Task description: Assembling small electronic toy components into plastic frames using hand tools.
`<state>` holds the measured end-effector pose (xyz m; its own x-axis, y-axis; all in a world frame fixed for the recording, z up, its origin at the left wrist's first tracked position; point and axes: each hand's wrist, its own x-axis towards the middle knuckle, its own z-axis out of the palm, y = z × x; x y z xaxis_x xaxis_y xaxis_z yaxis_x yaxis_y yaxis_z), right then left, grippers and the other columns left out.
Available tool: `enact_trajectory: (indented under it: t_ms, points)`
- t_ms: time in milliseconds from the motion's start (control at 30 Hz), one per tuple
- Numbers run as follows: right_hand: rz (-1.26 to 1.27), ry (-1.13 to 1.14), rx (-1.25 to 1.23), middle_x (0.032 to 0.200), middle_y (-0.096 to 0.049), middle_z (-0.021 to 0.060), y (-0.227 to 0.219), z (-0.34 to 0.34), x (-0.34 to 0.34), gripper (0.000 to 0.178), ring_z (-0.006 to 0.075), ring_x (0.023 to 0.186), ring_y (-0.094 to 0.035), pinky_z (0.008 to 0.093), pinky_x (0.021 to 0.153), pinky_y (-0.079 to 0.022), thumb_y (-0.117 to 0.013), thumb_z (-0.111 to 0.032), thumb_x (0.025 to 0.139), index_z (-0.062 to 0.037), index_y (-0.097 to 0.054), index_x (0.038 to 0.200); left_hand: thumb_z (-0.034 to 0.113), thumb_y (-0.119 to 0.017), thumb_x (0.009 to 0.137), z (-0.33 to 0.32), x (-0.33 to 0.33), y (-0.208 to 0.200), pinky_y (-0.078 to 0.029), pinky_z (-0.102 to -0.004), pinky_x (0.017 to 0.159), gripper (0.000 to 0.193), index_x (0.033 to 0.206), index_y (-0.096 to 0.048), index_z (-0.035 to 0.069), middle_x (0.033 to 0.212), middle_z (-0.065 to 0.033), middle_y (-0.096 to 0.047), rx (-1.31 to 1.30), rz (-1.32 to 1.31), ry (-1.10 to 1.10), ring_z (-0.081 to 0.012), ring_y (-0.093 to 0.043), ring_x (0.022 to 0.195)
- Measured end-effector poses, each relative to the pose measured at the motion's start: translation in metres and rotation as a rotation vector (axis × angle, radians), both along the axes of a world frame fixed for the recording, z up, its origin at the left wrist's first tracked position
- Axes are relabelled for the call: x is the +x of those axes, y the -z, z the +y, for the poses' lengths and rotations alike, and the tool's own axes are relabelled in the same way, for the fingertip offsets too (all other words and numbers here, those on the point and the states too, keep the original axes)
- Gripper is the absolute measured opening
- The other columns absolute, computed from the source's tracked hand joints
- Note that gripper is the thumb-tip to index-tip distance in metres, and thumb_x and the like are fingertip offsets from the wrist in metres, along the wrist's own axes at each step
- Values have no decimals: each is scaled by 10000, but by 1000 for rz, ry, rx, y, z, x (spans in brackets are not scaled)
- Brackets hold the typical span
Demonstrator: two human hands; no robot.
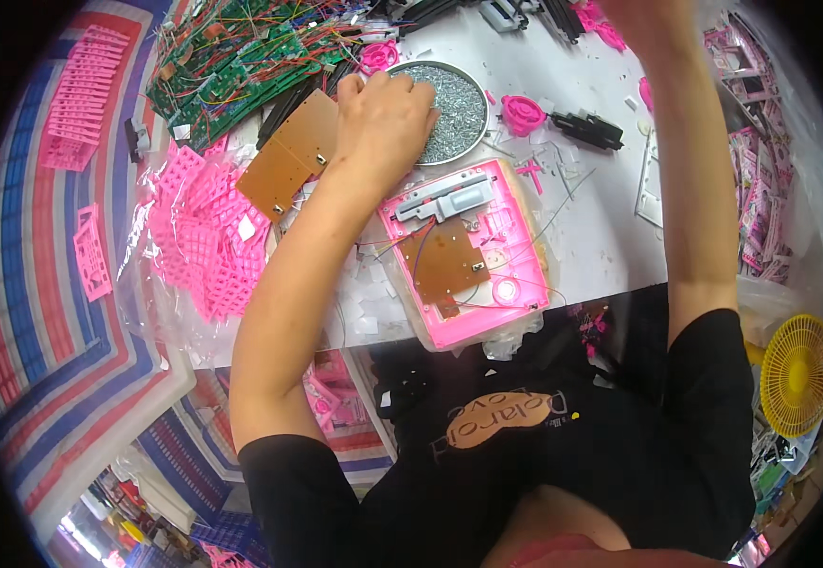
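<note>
Table [601, 180] bright, near white; soft grey shadow beside right forearm [700, 208]. Left hand [383, 123] fairly sharp. Shirt [383, 516] dark, low detail. Fisheye bends striped cloth [61, 388]; rim falls to black.

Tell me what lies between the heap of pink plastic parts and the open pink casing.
In the head view, the left forearm crosses above that stretch, hiding part of it; white scraps lie nearer the casing.

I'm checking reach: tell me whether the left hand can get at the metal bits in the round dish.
Probably yes: the left hand is over the left side of the round dish, and the metal bits to its right look uncovered.
</note>
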<state>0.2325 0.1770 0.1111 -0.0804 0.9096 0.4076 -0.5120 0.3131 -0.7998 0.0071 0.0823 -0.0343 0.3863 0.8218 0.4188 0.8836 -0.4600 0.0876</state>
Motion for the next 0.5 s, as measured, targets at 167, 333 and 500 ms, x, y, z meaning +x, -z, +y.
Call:
enact_trajectory:
  t_ms: [167, 333, 500]
  points:
    - [-658, -128, 121, 884, -695, 78, -15, 3, -22, 445, 147, 755, -678, 270, 673, -535, -776, -136, 880, -2, -572, 1252, 249, -706, 895, 7, -10, 0, -386, -471, 882, 149, 805, -688, 132, 802, -17, -662, -56, 65, 2, -247, -632, 889]
    - [-328, -309, 102, 819, -653, 60, 10, -56, -28, 423, 132, 729, -640, 285, 646, -514, -710, -170, 924, 1, -540, 1271, 204, -725, 880, -22, -12, -22, -369, -443, 887, 72, 867, -709, 135, 851, -10, -702, 50, -93, -32, -225, -642, 839]
    - [-22, -482, 198, 637, -481, -38, 41, -122, -14, 262, 108, 541, -459, 291, 597, -430, -613, -317, 994, -117, -490, 1111, 116, -755, 850, -104, 21, -46, -350, -389, 866, 79, 919, -718, 125, 901, -11, -734, -176, -499, 113, -190, -641, 807]
